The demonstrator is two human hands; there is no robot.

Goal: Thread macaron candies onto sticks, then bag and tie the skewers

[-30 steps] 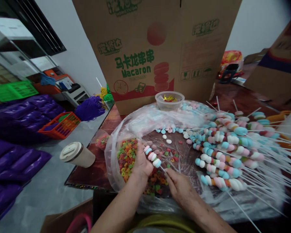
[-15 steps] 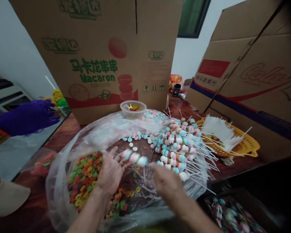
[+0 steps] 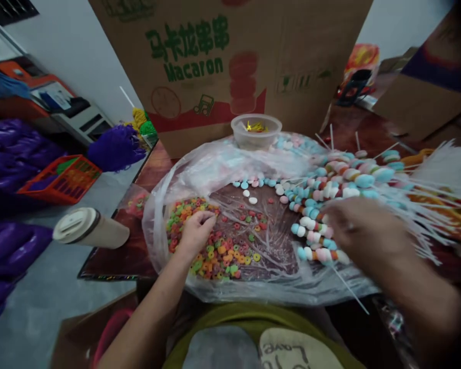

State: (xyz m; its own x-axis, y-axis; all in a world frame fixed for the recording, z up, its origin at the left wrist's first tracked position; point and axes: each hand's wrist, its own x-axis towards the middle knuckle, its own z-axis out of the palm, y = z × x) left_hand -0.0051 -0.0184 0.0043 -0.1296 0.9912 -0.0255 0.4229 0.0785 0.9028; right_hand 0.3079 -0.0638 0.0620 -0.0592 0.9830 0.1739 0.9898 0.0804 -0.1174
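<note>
My left hand is over the heap of ring-shaped gummy candies, which are red, orange, green and yellow. Its thumb and fingers are closed in a pinch; anything between them is too small to make out. My right hand, smeared by motion, hangs over the pile of candy skewers, and its fingers are mostly hidden. Pink, white and blue marshmallow pieces are threaded on those white sticks. Loose marshmallow pieces lie between both hands, on the clear plastic sheet.
Behind stands a large cardboard box, with a plastic bowl of gold ties before it. A lidded paper cup leans at the left table edge. White sticks fill a yellow basket on the right. An orange crate is beyond the table.
The view has swung left and down. The marshmallow skewer between my hands is gone from there. My left hand has closed over the gummy rings; my right hand has moved over the skewer pile.
</note>
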